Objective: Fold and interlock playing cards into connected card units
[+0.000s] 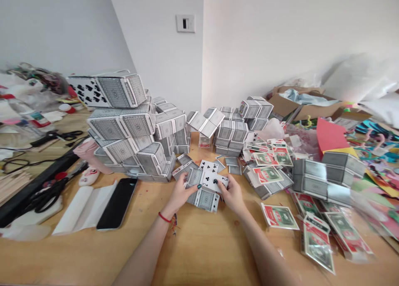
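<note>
My left hand and my right hand meet at the middle of the wooden table, both closed on a folded bundle of playing cards. Its grey patterned backs face out, and a card with black clubs lies on top. A red string bracelet sits on my left wrist. Behind the hands rises a tall stack of card cubes, with a smaller stack further right. A few loose cards lie between the stacks and my hands.
A black phone lies on white paper at the left, beside scissors and a black bar. Red and green card boxes and wrappers cover the right side. Coloured paper and a cardboard box stand at the back right.
</note>
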